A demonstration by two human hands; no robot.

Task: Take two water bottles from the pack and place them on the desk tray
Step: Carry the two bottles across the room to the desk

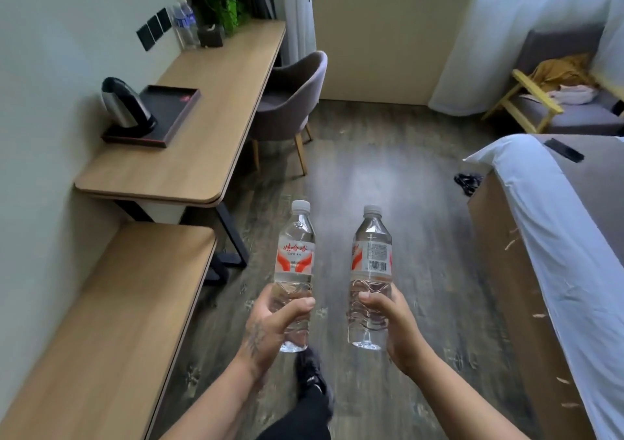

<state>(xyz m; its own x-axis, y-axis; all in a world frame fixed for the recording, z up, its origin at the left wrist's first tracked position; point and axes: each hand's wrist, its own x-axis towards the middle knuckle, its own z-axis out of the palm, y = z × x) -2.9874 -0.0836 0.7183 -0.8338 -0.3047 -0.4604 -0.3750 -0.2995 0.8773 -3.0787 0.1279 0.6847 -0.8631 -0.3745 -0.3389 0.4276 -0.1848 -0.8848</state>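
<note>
Two water bottles are being carried upright, one per hand. The left bottle (294, 277) is being clamped in the grip of the left hand (270, 328), fingers wrapped around the ribbed lower body and thumb across the front. The right bottle (370, 279) is being clamped likewise by the right hand (391, 324). In each case the label and white cap are standing clear above the grip, and the base is showing just below it.

The low hold is judged deliberate — the base is being kept close to the hand so that each bottle can be set down upright without regripping. The bottles are being held apart, not touching, which is judged to allow independent placement.

The desk tray (175, 115) is lying well ahead of both grips and to the left, on the desk (209, 101). A kettle (126, 105) is occupying the tray's near-left portion; the bare area is lying beyond and to the right of it — the likely placement zone. The pack is not being shown. Both bottles are judged taken, with placement not yet done.
</note>
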